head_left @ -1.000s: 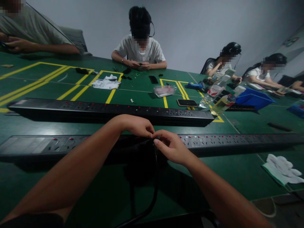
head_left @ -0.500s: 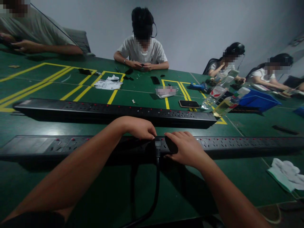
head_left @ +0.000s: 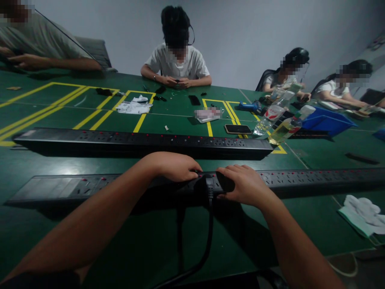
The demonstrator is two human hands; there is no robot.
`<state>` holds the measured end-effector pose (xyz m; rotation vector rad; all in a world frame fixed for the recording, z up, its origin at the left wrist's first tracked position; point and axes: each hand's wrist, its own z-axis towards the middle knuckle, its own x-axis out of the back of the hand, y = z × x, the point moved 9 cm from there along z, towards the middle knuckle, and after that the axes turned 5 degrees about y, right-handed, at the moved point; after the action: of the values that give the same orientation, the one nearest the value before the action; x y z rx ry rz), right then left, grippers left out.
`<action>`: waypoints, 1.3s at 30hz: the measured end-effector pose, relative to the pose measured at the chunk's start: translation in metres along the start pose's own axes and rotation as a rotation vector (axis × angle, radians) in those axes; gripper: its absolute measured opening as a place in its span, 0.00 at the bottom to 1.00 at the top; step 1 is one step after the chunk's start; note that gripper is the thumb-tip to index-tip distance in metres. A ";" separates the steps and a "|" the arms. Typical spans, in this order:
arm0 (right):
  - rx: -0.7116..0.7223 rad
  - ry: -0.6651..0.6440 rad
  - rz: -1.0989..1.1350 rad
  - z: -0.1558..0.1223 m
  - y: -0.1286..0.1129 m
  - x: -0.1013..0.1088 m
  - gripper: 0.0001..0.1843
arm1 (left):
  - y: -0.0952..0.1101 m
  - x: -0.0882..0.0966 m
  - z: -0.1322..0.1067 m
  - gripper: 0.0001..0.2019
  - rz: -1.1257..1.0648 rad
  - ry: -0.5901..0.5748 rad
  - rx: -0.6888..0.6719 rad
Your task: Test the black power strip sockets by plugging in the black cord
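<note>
A long black power strip (head_left: 288, 184) with a row of sockets and small red switches lies across the table in front of me. A black plug (head_left: 208, 181) sits in one of its sockets, its cord (head_left: 207, 241) hanging toward me and curving left. My left hand (head_left: 177, 166) is closed over the strip just left of the plug, thumb and forefinger near a red switch; its other fingers are hidden. To the right of the plug, my right hand (head_left: 245, 184) grips the strip, fingers on top and thumb side low on the near face.
Behind lies a second black power strip (head_left: 144, 142). Beyond it are a phone (head_left: 238, 129), two bottles (head_left: 285, 130), a blue bin (head_left: 327, 122) and crumpled white paper (head_left: 134, 105). White gloves (head_left: 362, 214) lie at right. Several people sit around the green table.
The near power strip has slid right with its plug and cord, and both my hands have shifted right with it. The far strip stays in place apart from a slight view shift.
</note>
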<state>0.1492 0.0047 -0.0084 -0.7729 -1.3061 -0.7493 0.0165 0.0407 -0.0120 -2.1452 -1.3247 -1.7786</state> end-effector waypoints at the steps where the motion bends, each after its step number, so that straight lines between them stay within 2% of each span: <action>1: -0.003 0.002 0.006 -0.001 0.000 0.001 0.36 | 0.001 -0.002 0.001 0.19 -0.011 -0.006 -0.014; 8: -0.002 0.031 0.005 0.004 -0.019 -0.002 0.35 | 0.002 -0.007 0.005 0.19 -0.034 -0.016 -0.049; 15: -0.001 -0.022 0.012 0.002 -0.007 -0.006 0.36 | 0.003 -0.003 0.000 0.17 0.021 -0.006 -0.027; 20: 0.067 -0.002 0.184 -0.002 -0.013 0.013 0.33 | 0.006 0.003 0.001 0.19 0.084 0.063 0.001; 23: 0.121 0.084 0.369 -0.002 -0.026 0.030 0.28 | 0.010 0.002 0.007 0.21 0.080 0.111 -0.016; 25: 0.062 0.128 0.454 -0.001 -0.030 0.033 0.20 | 0.012 -0.003 0.012 0.21 0.065 0.115 -0.034; 27: -0.045 0.114 0.497 0.000 -0.032 0.026 0.15 | 0.012 -0.008 0.017 0.21 0.049 0.107 -0.043; 31: -0.225 0.097 0.491 0.004 -0.033 0.014 0.14 | 0.010 -0.015 0.021 0.22 0.034 0.087 -0.051; 35: -0.297 0.122 0.535 0.010 -0.031 0.012 0.08 | 0.011 -0.015 0.021 0.22 0.046 0.070 -0.068; 39: -0.338 0.136 0.566 0.013 -0.029 0.007 0.02 | 0.005 -0.012 0.021 0.23 0.090 0.085 0.005</action>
<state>0.1187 -0.0002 0.0023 -1.2725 -0.7827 -0.5513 0.0363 0.0415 -0.0265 -2.0669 -1.1929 -1.8079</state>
